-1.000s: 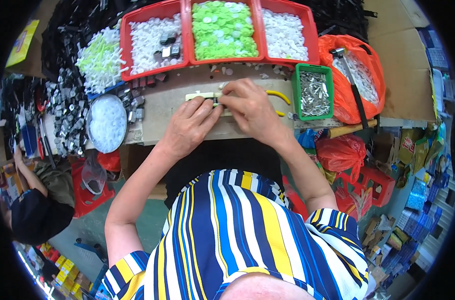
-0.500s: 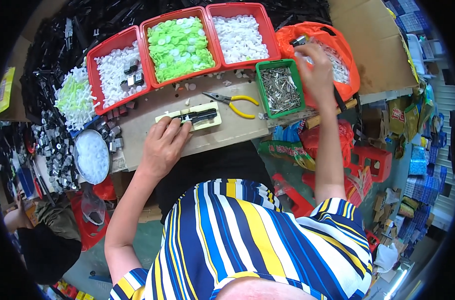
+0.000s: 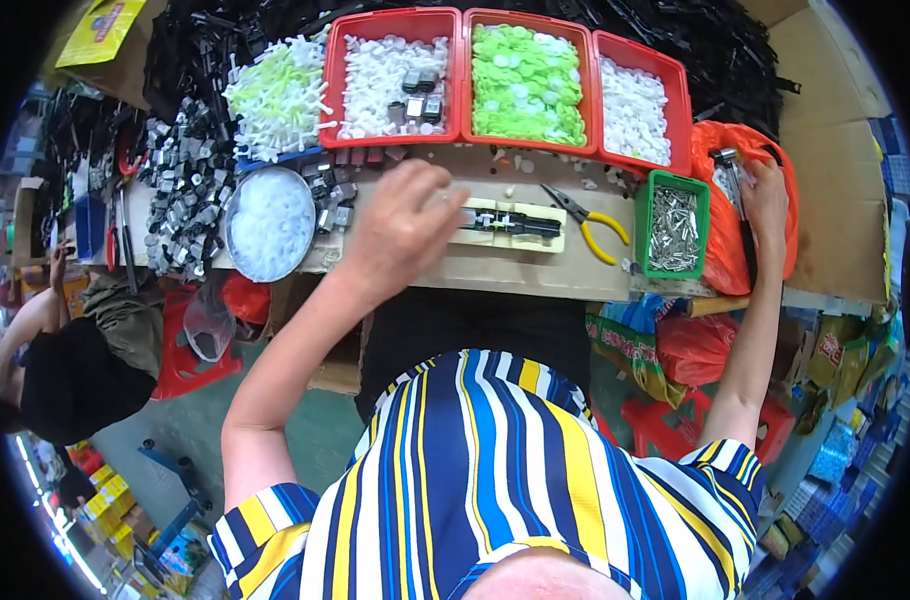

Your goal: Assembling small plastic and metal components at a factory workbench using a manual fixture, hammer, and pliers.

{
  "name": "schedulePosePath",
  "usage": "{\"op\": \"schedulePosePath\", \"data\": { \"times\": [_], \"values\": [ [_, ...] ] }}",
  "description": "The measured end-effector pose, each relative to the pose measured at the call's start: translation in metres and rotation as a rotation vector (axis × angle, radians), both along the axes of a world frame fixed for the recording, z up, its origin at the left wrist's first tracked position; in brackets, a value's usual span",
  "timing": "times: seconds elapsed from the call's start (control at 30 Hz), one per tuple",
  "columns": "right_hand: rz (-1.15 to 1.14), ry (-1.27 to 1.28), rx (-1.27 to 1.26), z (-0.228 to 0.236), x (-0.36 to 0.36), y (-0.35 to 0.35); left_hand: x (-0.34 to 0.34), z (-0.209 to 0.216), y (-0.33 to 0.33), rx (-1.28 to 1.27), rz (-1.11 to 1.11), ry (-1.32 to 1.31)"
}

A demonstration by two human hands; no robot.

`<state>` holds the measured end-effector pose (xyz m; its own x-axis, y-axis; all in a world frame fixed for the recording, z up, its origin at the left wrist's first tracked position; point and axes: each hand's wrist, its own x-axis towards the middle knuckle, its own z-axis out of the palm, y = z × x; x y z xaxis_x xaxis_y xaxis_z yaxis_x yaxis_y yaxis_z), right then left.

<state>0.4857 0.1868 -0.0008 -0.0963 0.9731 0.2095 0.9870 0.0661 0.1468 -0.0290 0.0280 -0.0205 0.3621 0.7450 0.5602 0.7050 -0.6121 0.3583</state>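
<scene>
My left hand [image 3: 405, 225] hovers, blurred by motion, at the left end of a cream fixture [image 3: 547, 240]. A long black part [image 3: 515, 222] with metal bits lies in the fixture. Whether these fingers hold anything is smeared. At the far right, my right hand [image 3: 767, 195] is in the mouth of an orange-red plastic bag [image 3: 717, 260], fingers curled beside the shaft of a hammer [image 3: 748, 245]. What the fingers hold, if anything, is hidden. Between the fixture and a green bin [image 3: 642, 225] of small metal pins lie yellow-handled pliers [image 3: 605, 235].
Red trays [image 3: 460, 75] of white and lime-green plastic pieces line the back; the left one also holds several dark blocks. Left of them are a heap of white-green stems [image 3: 280, 95], a round dish [image 3: 268, 225] and many small blocks [image 3: 185, 180]. Another person [image 3: 85, 370] sits at far left.
My left hand has lifted off the fixture, moving left and up. My right hand has shifted to the hammer's right side within the bag. The whole view has swung, so the bench appears further right.
</scene>
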Motion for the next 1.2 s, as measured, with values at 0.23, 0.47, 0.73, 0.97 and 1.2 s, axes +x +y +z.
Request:
{"op": "schedulePosePath", "data": {
  "times": [0.23, 0.47, 0.73, 0.97, 1.2],
  "values": [
    [0.069, 0.118, -0.005, -0.003, 0.012, 0.001, -0.047, 0.024, 0.055, -0.006, 0.228, 0.135],
    [0.05, 0.365, 0.084, 0.01, -0.005, -0.017, -0.072, 0.013, 0.117, -0.02, 0.312, 0.406],
    [0.037, 0.41, 0.039, 0.015, 0.002, -0.031, -0.073, -0.007, 0.145, -0.05, 0.272, 0.454],
    [0.089, 0.466, 0.061, 0.027, -0.01, -0.036, -0.075, 0.006, 0.145, 0.102, 0.205, 0.35],
    [0.145, 0.537, 0.106, 0.032, -0.025, -0.043, -0.099, 0.056, 0.087, -0.012, 0.212, 0.089]
  ]
}}
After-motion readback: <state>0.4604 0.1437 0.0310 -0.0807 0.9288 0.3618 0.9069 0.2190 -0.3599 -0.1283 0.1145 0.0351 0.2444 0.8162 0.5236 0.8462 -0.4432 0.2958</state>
